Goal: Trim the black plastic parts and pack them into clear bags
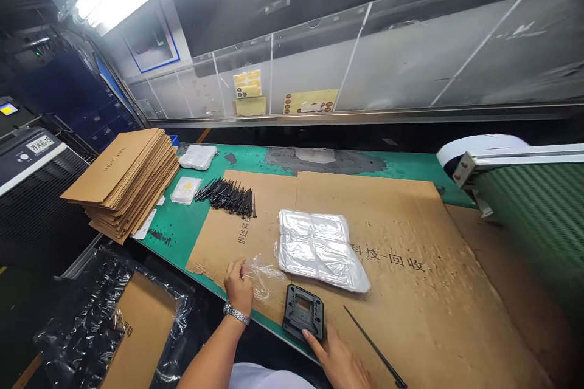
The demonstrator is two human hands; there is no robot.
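Observation:
My left hand (pixel 238 285), with a metal watch on the wrist, pinches a small clear plastic bag (pixel 263 276) at the near edge of the bench. My right hand (pixel 335 357) lies flat on the cardboard with its fingertips touching the near edge of a black plastic frame part (pixel 303 311). A long thin black stick (pixel 374 346) lies just right of that hand. Beyond the black part rests a stack of clear plastic bags (pixel 322 249).
Brown cardboard sheets (pixel 401 255) cover the green bench (pixel 177 225). A pile of black cable ties (pixel 228 196) and small white packets (pixel 186 189) lie at the left, beside a stack of flat cartons (pixel 125 179). A green conveyor (pixel 538 213) runs at the right.

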